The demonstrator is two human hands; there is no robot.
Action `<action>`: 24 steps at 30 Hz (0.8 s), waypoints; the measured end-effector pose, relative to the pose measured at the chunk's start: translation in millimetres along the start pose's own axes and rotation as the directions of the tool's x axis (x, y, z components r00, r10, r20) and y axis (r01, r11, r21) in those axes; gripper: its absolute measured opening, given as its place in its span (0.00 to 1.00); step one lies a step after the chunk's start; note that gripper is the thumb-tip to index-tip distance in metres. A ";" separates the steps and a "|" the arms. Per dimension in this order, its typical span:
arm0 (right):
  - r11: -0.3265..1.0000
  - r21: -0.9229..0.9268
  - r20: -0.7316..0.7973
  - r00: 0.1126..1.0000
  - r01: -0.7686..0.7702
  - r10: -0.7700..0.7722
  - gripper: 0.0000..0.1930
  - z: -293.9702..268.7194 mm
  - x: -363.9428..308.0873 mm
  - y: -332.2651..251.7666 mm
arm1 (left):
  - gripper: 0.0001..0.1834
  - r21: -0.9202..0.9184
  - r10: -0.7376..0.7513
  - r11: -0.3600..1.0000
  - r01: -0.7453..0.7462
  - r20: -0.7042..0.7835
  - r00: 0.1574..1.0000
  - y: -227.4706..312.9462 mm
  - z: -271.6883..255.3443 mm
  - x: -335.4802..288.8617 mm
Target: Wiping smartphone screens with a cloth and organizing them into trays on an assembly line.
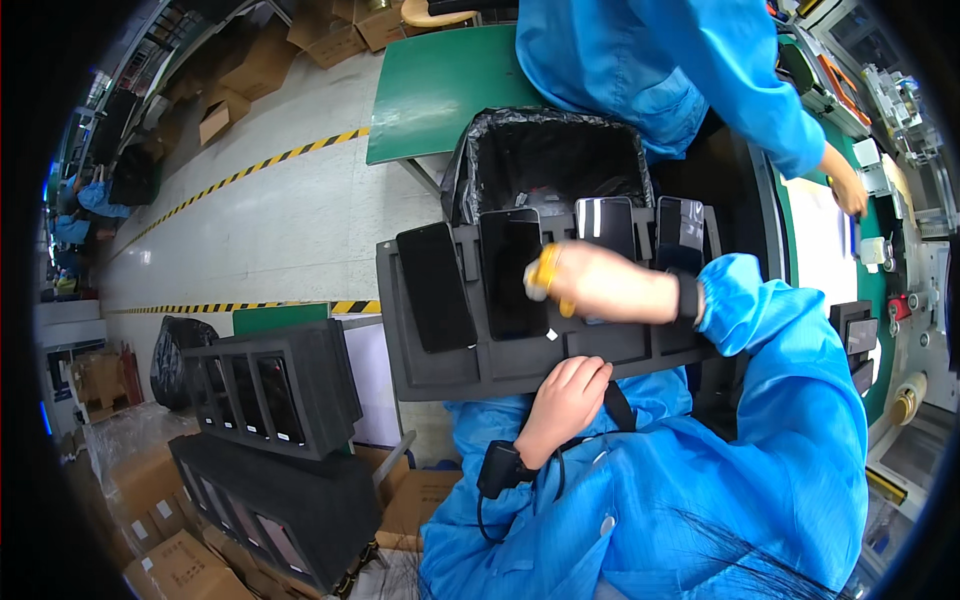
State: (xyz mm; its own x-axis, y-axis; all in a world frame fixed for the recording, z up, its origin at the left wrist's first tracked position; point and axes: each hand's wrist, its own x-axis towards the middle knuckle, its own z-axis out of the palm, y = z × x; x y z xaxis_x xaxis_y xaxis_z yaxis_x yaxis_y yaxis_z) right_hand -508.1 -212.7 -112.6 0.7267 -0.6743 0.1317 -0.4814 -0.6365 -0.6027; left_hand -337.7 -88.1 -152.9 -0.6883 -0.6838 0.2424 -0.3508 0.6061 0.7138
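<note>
A black foam tray point(435, 382) lies before me with several dark smartphones in its slots. My left hand point(566, 405) grips its near edge, fingers together over the rim. My right hand point(605, 284) is closed above the second smartphone point(510, 285) from the left, yellow covering or material at its fingertips and a small whitish bit below; what it pinches is unclear. A small white tab point(552, 335) shows by that phone's lower corner. The leftmost smartphone point(437, 287) lies tilted in its slot. Two more, a third smartphone point(606, 222) and a fourth smartphone point(680, 235), are partly behind my right hand and arm.
A bin lined with a black bag point(548, 150) stands behind the tray. Foam trays of phones point(325, 385) are at left, above cardboard boxes point(185, 565). A co-worker's blue sleeve point(745, 85) reaches over the green bench point(790, 225) at right. A green table point(440, 85) stands beyond.
</note>
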 end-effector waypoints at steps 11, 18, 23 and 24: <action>0.994 -0.100 0.097 0.994 0.054 -0.044 0.06 36.8 17.4 2.9 | 0.14 -0.146 0.030 0.989 -0.035 -0.034 0.999 -10.8 -1.7 -6.4; 0.954 -0.290 -0.171 0.985 -0.083 0.034 0.14 4.1 48.6 38.8 | 0.14 -0.197 0.044 0.979 -0.052 -0.041 0.998 -11.0 -0.7 -7.0; 0.973 -0.222 -0.037 0.996 0.066 -0.076 0.08 39.4 50.6 -1.8 | 0.16 -0.188 0.051 0.981 -0.055 -0.026 0.998 -13.5 -1.8 -7.4; 0.966 -0.256 -0.153 0.988 -0.030 -0.010 0.07 28.1 57.1 9.4 | 0.16 -0.198 0.061 0.978 -0.063 -0.019 0.998 -12.9 -0.8 -7.7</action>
State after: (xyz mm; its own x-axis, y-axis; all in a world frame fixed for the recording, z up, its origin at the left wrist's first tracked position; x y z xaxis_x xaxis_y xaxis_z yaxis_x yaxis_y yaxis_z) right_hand -457.4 -246.7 -132.8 0.6476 -0.7175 0.2565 -0.6126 -0.6904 -0.3847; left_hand -327.3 -91.0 -163.5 -0.6962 -0.6531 0.2978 -0.1734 0.5556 0.8131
